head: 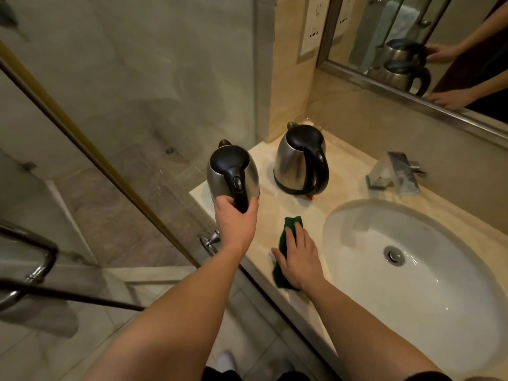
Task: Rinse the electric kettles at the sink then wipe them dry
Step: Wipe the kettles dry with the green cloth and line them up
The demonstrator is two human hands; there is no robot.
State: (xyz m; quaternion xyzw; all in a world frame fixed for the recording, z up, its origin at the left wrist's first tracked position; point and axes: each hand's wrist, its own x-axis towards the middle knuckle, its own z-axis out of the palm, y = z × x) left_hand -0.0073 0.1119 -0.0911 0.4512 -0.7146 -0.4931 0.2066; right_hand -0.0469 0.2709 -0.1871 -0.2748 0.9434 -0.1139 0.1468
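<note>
The two bare forearms are nearest to the camera and reach forward over the desk (264,158) edge. The left hand (236,218) has its grip closed around the black handle of the near kettle (233,171), which stands at the left corner of the desk, very close to the edge beside the glass shower wall. The right hand (298,257) lies flat with straight fingers on the green cloth (283,237), holding nothing. The second kettle (301,160) stands upright further back, apart from the first one, and the sink (357,229) is to the right under the faucet (395,171). I think the danger is in the lift: the near kettle could knock the second kettle on the way to the sink, or slip from the hand if the handle is wet.
</note>
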